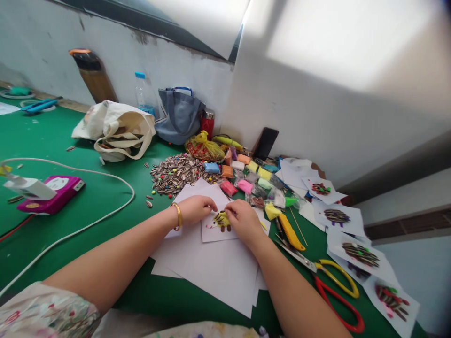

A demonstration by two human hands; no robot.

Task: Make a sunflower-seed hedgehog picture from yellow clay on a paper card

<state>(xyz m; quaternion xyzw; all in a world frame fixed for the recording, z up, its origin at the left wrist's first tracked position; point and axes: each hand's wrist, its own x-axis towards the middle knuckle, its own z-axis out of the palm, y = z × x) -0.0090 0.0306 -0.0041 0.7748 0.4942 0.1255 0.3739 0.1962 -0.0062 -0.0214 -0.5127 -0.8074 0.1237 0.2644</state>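
1. Yellow clay hedgehog (221,219): one, on a small white card (211,235) near the frame's centre, above overlapping larger paper sheets (218,267).
2. Left hand (197,208): fingers curled, resting at the card's upper left; thumb-to-finger gap and any held item — cannot tell.
3. Right hand (243,219): thumb and forefinger drawn together at the hedgehog's back; whether a seed is between them is hidden.
4. Open room: the green tabletop (116,239) is bare left of the sheets, up to the white cable (102,217). A narrower strip shows between the sheets and the scissors.
5. Edges: right of the right hand, one pair of scissors (312,266), one yellow utility knife (291,232) and one thin stick (299,226) crowd that side; decorated cards (347,225) line the table's right edge — five figures visible, one partly covered.
6. Upper middle: one sunflower seed pile (178,173), clay packets (264,173) (over ten), one leaning phone (267,143).
7. Upper left: two cloth bags (179,115), one blue-capped bottle (141,94), one dark-topped tumbler (94,77).
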